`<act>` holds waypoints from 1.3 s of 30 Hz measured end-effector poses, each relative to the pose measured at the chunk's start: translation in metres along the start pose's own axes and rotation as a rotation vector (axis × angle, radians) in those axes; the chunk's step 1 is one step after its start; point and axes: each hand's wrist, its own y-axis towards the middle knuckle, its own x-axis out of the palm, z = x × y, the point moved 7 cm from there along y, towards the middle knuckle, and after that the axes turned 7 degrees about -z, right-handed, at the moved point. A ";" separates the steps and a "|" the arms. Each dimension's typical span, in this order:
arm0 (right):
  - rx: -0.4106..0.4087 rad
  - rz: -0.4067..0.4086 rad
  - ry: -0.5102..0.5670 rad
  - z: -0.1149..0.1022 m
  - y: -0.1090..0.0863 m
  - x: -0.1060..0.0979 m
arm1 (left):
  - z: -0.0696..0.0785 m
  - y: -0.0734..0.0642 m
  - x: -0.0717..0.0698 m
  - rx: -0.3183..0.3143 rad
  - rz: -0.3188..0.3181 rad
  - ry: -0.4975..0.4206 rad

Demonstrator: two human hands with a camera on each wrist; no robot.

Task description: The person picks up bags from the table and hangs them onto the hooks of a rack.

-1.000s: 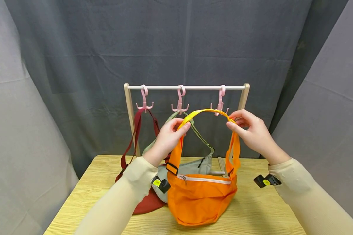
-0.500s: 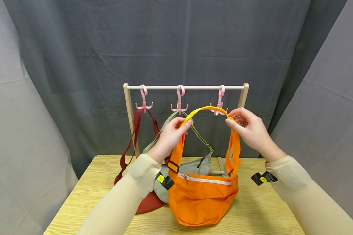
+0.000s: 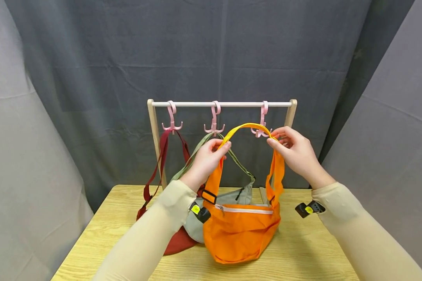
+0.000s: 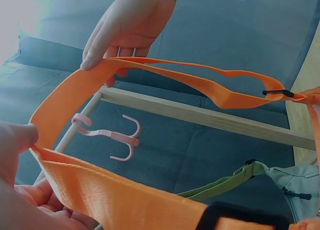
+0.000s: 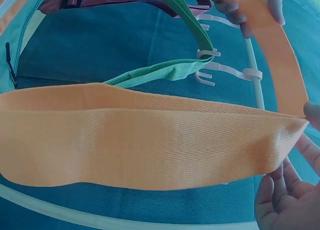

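Observation:
An orange shoulder bag (image 3: 242,234) with a white zipper hangs below both hands by its strap (image 3: 247,125). My left hand (image 3: 205,162) pinches the left side of the strap between thumb and fingers. On the opposite side, my right hand (image 3: 299,152) pinches it too, so the strap arches between them. Behind the arch's right end is a pink hook (image 3: 262,120), which holds no bag. In the right wrist view, the folded orange webbing (image 5: 150,145) runs up to the right thumb (image 5: 312,115). Whether the bag's base touches the table cannot be told.
A rack with a white rail (image 3: 193,104) stands on the wooden table (image 3: 98,230). From its left pink hook (image 3: 172,121) hangs a dark red bag (image 3: 179,242); from the middle hook (image 3: 214,121), a grey-green bag (image 3: 194,228). The orange bag partly hides both bags.
Both hands have risen slightly, and the right hand has come a little left. The strap's arch now overlaps the right hook more, and the orange bag has lifted a little.

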 end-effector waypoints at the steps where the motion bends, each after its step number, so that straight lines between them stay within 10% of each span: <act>1: 0.001 0.000 0.003 0.000 0.001 0.001 | 0.000 0.001 0.000 0.001 0.002 0.003; 39: 0.067 0.030 0.036 0.019 0.022 0.013 | -0.017 0.022 0.008 -0.016 0.035 -0.015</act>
